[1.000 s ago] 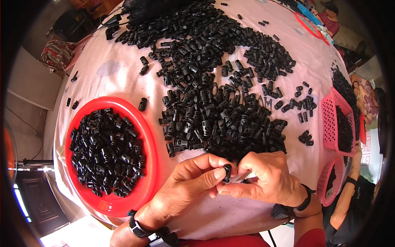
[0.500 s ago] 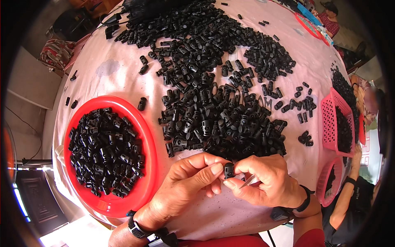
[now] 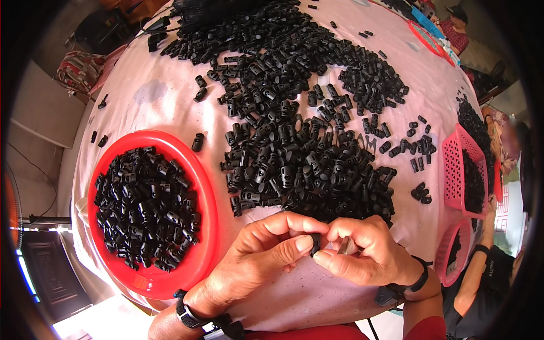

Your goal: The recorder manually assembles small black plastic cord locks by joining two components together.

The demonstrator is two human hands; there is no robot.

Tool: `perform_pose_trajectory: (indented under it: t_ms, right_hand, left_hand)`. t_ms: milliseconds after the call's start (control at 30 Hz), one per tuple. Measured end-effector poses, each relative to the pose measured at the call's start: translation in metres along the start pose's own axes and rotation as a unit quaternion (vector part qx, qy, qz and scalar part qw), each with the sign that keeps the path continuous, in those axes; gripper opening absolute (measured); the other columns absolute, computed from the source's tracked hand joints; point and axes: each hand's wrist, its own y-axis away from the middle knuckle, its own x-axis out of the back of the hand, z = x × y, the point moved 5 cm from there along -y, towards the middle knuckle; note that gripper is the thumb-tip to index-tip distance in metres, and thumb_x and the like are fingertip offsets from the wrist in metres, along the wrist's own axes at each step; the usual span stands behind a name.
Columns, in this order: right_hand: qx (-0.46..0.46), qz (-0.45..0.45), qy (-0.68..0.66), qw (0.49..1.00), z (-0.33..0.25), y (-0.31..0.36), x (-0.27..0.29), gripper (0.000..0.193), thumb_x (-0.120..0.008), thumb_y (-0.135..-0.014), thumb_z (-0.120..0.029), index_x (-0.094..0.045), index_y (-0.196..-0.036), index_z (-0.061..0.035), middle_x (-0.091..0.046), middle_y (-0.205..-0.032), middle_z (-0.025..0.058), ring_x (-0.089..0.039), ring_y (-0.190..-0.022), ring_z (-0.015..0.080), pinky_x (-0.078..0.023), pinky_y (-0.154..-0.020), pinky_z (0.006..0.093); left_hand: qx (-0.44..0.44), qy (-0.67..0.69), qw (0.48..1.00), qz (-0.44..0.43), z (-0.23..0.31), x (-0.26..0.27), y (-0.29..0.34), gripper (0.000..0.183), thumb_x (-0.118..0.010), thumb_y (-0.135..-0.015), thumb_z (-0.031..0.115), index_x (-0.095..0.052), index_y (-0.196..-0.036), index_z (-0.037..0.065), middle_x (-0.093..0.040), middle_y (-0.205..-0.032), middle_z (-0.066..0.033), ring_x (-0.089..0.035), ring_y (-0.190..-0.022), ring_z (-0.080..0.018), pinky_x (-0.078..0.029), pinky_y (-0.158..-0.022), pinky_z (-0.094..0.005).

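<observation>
Close in front of me, my left hand [image 3: 271, 245] pinches a black plastic cord lock [image 3: 315, 243] between thumb and forefinger. The fingertips of my right hand [image 3: 371, 249] meet it from the other side. A thin, flat metal piece like a small blade [image 3: 345, 245] sticks up between the right thumb and fingers; its exact kind is unclear. Just beyond both hands lies a large heap of similar cord locks [image 3: 289, 161]. To the left, a red plastic basin [image 3: 208, 226] holds many more of them.
A pink cloth [image 3: 127, 113] covers the table. Loose cord locks [image 3: 420, 192] lie to the right, near a pink perforated basket [image 3: 455, 170] and a smaller pink basket [image 3: 447, 266]. Another person's arm [image 3: 473, 277] rests at the right edge. A second person [image 3: 453, 31] sits far right.
The cord lock has been turned between my fingers and is now more covered by them. The right hand has closed in, and the metal piece has tilted more upright.
</observation>
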Motion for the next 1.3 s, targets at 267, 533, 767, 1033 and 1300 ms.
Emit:
perform_pose_trajectory:
  t_ms: [267,533,767,1033,1300]
  right_hand:
    - [0.037,0.023,0.01,0.999,-0.0071,-0.0037,-0.0021,0.025,-0.077,-0.083,-0.015,-0.06,-0.089,0.0011,-0.071,-0.082,0.0106,-0.072,-0.069,0.0164,-0.059,-0.056,0.0264]
    - [0.106,0.072,0.073,0.989,-0.005,-0.0029,-0.0031,0.029,-0.081,-0.079,-0.021,-0.061,-0.084,-0.0003,-0.069,-0.074,0.0089,-0.07,-0.062,0.0164,-0.057,-0.049,0.0261]
    - [0.094,0.077,0.081,0.989,-0.0047,-0.0036,-0.0015,0.03,-0.081,-0.08,-0.024,-0.061,-0.082,-0.0013,-0.068,-0.071,0.0086,-0.069,-0.058,0.0167,-0.056,-0.047,0.0264]
    - [0.113,0.074,0.113,0.984,-0.0057,-0.004,-0.0011,0.03,-0.08,-0.08,-0.025,-0.06,-0.081,-0.0025,-0.068,-0.069,0.0079,-0.069,-0.058,0.0176,-0.055,-0.046,0.0266]
    - [0.146,0.093,0.117,0.978,-0.0045,-0.0013,-0.0018,0.027,-0.079,-0.081,-0.021,-0.059,-0.076,-0.0033,-0.061,-0.063,0.0063,-0.061,-0.048,0.0146,-0.045,-0.041,0.0265]
  left_hand:
    - [-0.009,0.007,1.0,0.008,-0.0013,0.0037,-0.001,0.022,-0.06,-0.098,0.017,-0.062,-0.116,0.006,-0.065,-0.105,0.0012,-0.053,-0.087,-0.0031,-0.044,-0.076,-0.0203]
    - [0.006,0.002,1.0,0.02,-0.0039,0.0035,-0.0029,0.024,-0.06,-0.098,0.021,-0.063,-0.116,0.006,-0.064,-0.094,0.0016,-0.055,-0.079,-0.0049,-0.045,-0.069,-0.0212]
    - [0.017,0.03,0.999,0.035,-0.0032,0.0026,-0.0028,0.023,-0.062,-0.096,0.018,-0.063,-0.114,0.005,-0.067,-0.1,-0.0018,-0.058,-0.079,-0.0069,-0.046,-0.072,-0.0219]
    - [0.02,0.023,0.999,0.032,-0.0057,0.0045,-0.0034,0.023,-0.061,-0.096,0.019,-0.062,-0.114,0.005,-0.067,-0.097,-0.0024,-0.059,-0.079,-0.0071,-0.046,-0.07,-0.0221]
    - [0.019,0.022,0.998,0.056,-0.0033,0.0037,-0.0029,0.022,-0.062,-0.096,0.017,-0.061,-0.114,0.004,-0.069,-0.09,-0.0038,-0.06,-0.077,-0.0073,-0.046,-0.068,-0.0218]
